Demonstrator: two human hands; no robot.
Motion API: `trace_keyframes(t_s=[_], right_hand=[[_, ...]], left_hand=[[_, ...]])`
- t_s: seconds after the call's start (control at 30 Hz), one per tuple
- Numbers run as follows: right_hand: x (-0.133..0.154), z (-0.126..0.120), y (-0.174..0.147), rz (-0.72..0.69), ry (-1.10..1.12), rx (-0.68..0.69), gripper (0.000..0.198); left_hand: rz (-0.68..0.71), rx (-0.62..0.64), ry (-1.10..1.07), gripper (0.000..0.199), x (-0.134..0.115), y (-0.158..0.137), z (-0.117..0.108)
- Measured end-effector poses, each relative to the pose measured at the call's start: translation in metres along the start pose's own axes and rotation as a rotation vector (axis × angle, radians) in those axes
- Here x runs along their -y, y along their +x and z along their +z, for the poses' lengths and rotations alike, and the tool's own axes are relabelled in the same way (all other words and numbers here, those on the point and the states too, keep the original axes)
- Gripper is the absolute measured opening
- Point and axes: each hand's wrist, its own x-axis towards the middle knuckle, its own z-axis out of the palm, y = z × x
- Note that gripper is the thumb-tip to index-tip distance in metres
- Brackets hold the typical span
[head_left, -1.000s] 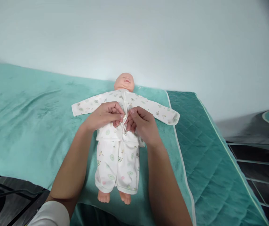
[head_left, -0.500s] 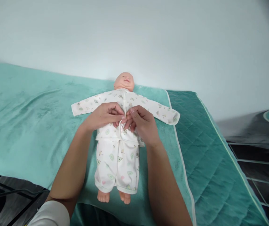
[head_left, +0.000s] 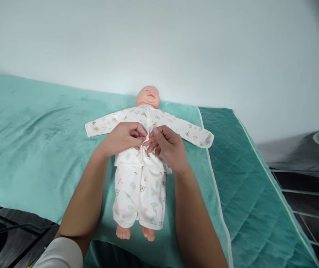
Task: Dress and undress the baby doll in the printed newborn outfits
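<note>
A baby doll (head_left: 147,96) lies on its back, arms spread, dressed in a white printed shirt (head_left: 131,158) and matching trousers (head_left: 128,193). Over the doll's belly, my left hand (head_left: 126,137) pinches one side of the shirt's front opening. Facing it, my right hand (head_left: 167,143) has thumb and forefinger closed on the other front edge. A small pale spot, perhaps a button, shows between the fingertips. Above the hands the shirt front lies together up to the neck. Bare feet (head_left: 123,232) stick out of the trouser legs.
Under the doll is a light green blanket (head_left: 36,149) with a white edge. A darker quilted cover (head_left: 240,178) shows at the right. Behind the bed rises a plain pale wall (head_left: 148,44). At the lower left are a dark cable and frame bars.
My left fingertips have drawn back slightly to the left, baring the pale spot at the shirt edge. Otherwise the hands and doll hold nearly the same pose.
</note>
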Motion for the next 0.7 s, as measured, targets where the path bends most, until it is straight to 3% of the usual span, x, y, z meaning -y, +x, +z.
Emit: trace_keyframes(t_s=[0.33, 0.53, 0.7], right_hand=[[0.0023, -0.0002, -0.0005, 0.016, -0.022, 0.002, 0.037], [0.0024, -0.0027, -0.0007, 0.043, -0.051, 0.018, 0.023], [0.0017, -0.0046, -0.0004, 0.05, -0.067, 0.035, 0.015]], left_hand=[[0.031, -0.027, -0.014, 0.018, 0.0008, 0.0007, 0.0], [-0.007, -0.029, -0.012, 0.011, -0.0003, -0.0002, -0.0033], [-0.02, -0.047, -0.001, 0.018, 0.0002, -0.001, -0.0054]])
